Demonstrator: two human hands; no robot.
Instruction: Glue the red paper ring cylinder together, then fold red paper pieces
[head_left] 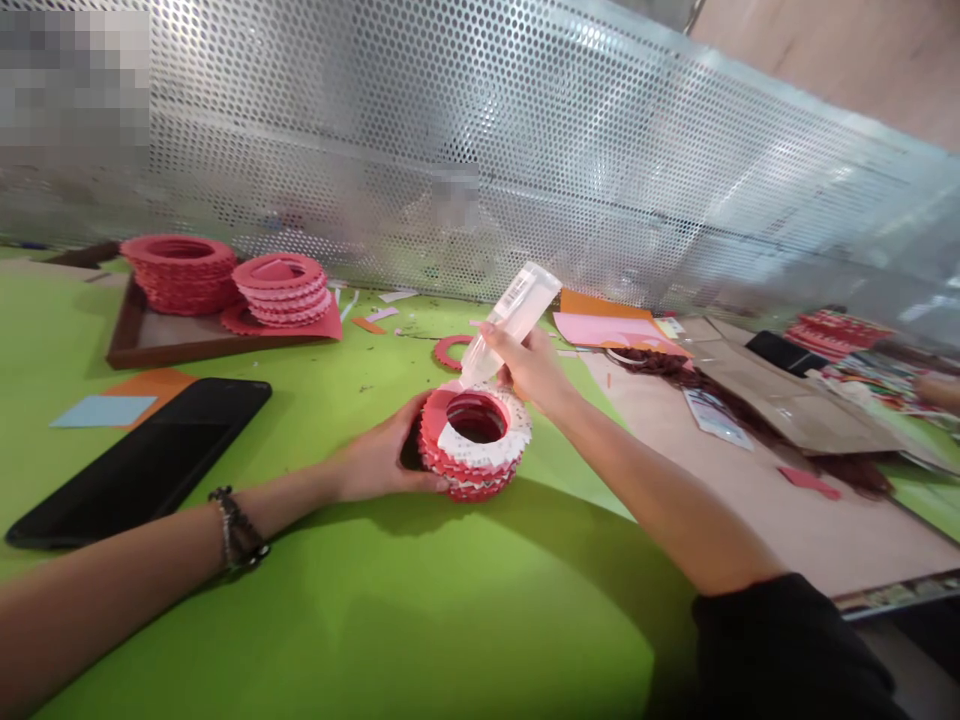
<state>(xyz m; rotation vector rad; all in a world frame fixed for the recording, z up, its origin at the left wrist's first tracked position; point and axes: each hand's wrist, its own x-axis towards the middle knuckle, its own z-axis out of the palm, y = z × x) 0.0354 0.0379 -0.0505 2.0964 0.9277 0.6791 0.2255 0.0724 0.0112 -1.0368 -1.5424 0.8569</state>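
Note:
A stack of red and white paper rings (486, 455) with zigzag edges sits on the green table in front of me. My left hand (386, 450), fingers curled, grips the stack from its left side. In my right hand (536, 365) is a translucent glue bottle (525, 300), tilted with its nozzle down at the top ring's back left edge. The top face is part red, part printed white. Just behind the stack lies a single red paper ring (452, 352), partly covered by the bottle.
A brown tray (116, 335) with two stacks of red rings (180, 280) stands back left. Nearer is a black phone (150, 460) beside orange and blue paper. Paper scraps lie behind my hands. A perforated metal screen (337, 130) borders the back; cardboard (795, 400) and pink sheets lie right.

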